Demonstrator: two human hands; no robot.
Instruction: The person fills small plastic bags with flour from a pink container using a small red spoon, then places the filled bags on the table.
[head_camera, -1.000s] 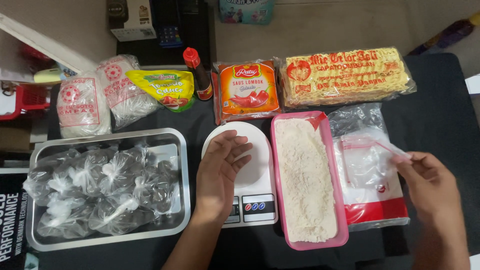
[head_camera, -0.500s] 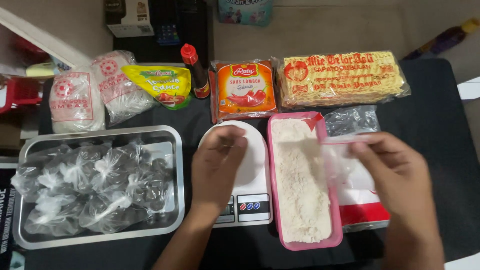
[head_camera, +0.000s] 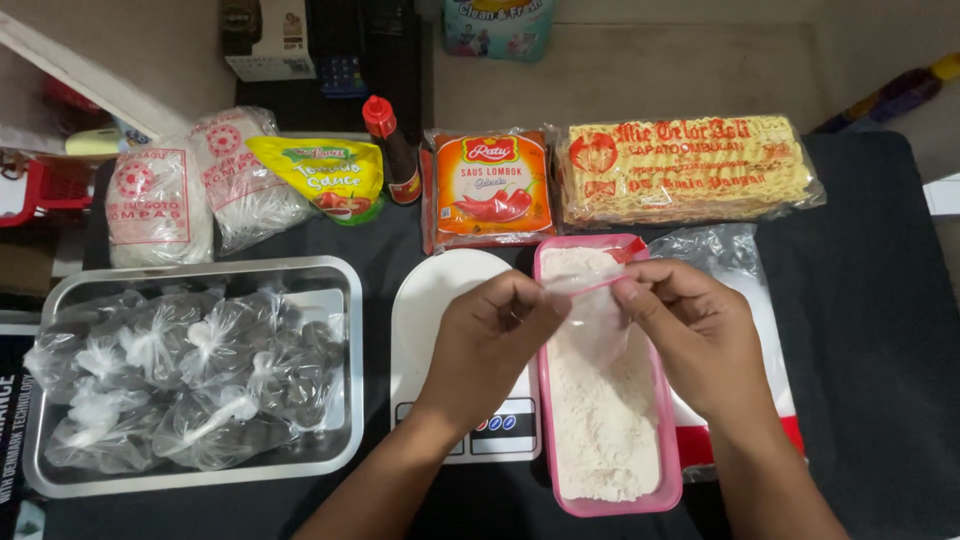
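Both hands meet over the pink tray (head_camera: 672, 490), holding a small clear bag (head_camera: 592, 325) between them. The left hand (head_camera: 485, 345) pinches the bag's mouth at its left corner, thumb and fingertips pressed together on the film; the right hand (head_camera: 690, 335) pinches the opposite corner the same way, so the mouth runs left to right between the two grips and the bag hangs down from it, its long axis pointing toward the person. The bag hangs above the white powder (head_camera: 600, 420) in the tray, right of the scale (head_camera: 440, 330), whose plate lies partly under the left hand. Whether the bag's bottom touches the powder I cannot tell. Both hands are equally near the bag, each clamped on it. Further left sits a steel tray (head_camera: 345, 280) of tied, filled bags (head_camera: 180, 380). Beyond the hands lie a sauce packet (head_camera: 492, 185) and a noodle pack (head_camera: 690, 170).
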